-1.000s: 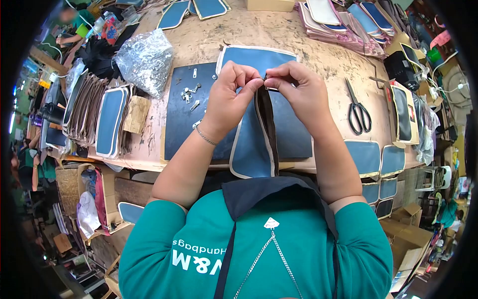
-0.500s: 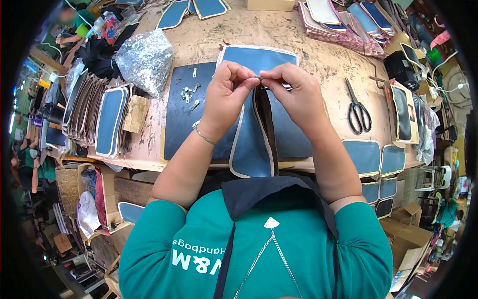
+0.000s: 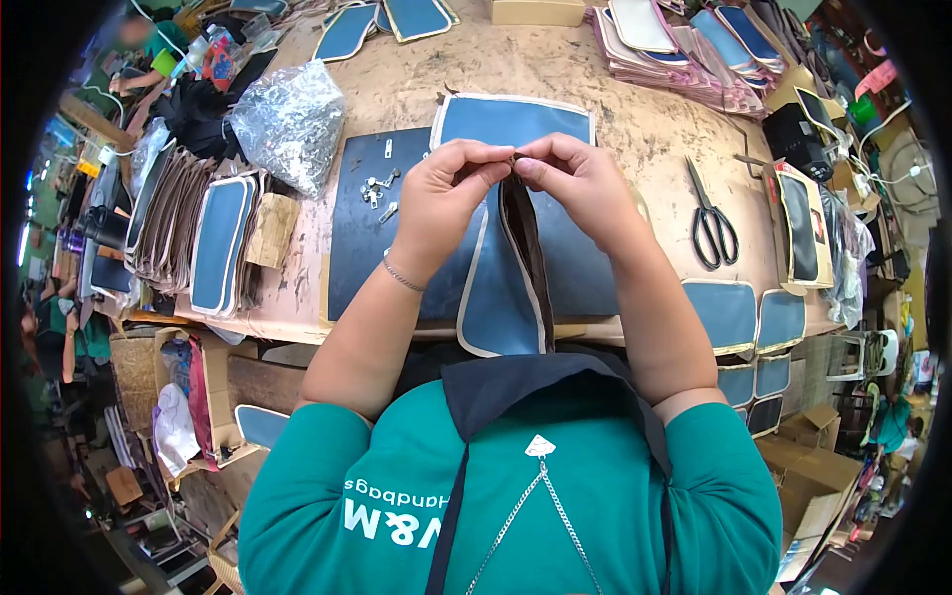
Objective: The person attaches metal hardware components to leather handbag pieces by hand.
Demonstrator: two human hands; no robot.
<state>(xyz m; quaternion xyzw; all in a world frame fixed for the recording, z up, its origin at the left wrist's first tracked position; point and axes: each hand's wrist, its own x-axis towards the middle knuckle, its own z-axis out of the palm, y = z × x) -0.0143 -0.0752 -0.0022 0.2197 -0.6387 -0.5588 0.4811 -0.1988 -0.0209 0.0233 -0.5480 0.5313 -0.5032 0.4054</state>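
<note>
A blue zipper pouch [image 3: 486, 288] with cream edging and a dark brown inside hangs from my fingertips over the front of the bench. My left hand [image 3: 451, 198] pinches its top end between thumb and index finger. Right against it, my right hand [image 3: 580, 188] pinches the same end, its other fingers curled. Whatever small part lies between the fingertips is hidden. Several metal zipper pulls [image 3: 375, 188] are scattered on a dark board [image 3: 357, 258] left of my hands. Another blue panel [image 3: 516, 117] with cream edging lies flat just beyond them.
Black-handled scissors [image 3: 712, 223] lie to the right. At the left are a clear bag of small metal pieces [image 3: 288, 119] and a row of blue panels [image 3: 220, 243] beside a wooden block [image 3: 271, 228]. More stacked panels [image 3: 674, 74] sit at the far right. Another person is at upper left.
My right hand has turned slightly and its fingers have closed in toward the left fingertips. A small shiny piece seen under the right fingers earlier no longer shows.
</note>
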